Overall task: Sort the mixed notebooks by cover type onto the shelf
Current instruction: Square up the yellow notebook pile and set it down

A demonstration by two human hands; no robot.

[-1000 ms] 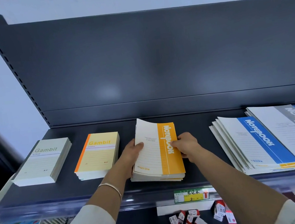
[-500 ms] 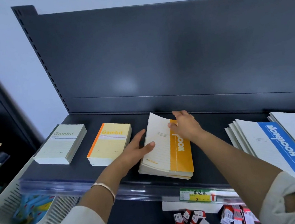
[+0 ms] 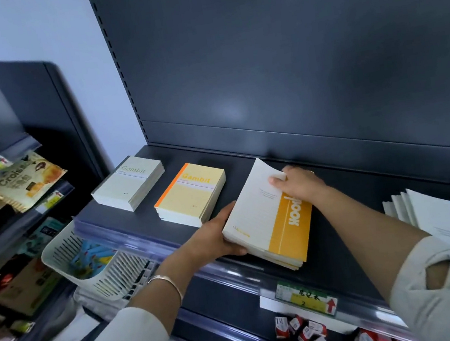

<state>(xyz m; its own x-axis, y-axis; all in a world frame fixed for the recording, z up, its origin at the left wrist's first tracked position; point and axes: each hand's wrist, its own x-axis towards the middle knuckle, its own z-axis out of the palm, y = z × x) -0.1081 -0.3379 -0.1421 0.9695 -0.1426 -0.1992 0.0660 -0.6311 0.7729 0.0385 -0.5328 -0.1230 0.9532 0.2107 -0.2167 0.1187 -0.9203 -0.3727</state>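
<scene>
While left hand (image 3: 214,244), right hand (image 3: 299,185) grip it, notebook stack (image 3: 257,223) lies front-to-back.

The right hand (image 3: 301,185) covers part of the orange notebooks' (image 3: 266,222) title.

Shop: dark gondola shelf (image 3: 127,221) w/ price tag (image 3: 305,297), snack packs (image 3: 21,178) on adj. rack.

Soft, even light, fairly bright. A pale glare patch sits on the dark back panel (image 3: 234,111) above the shelf (image 3: 144,219). Snack racks (image 3: 5,201) off its left edge smear with blur; straight lines bow near the view's edges.
</scene>
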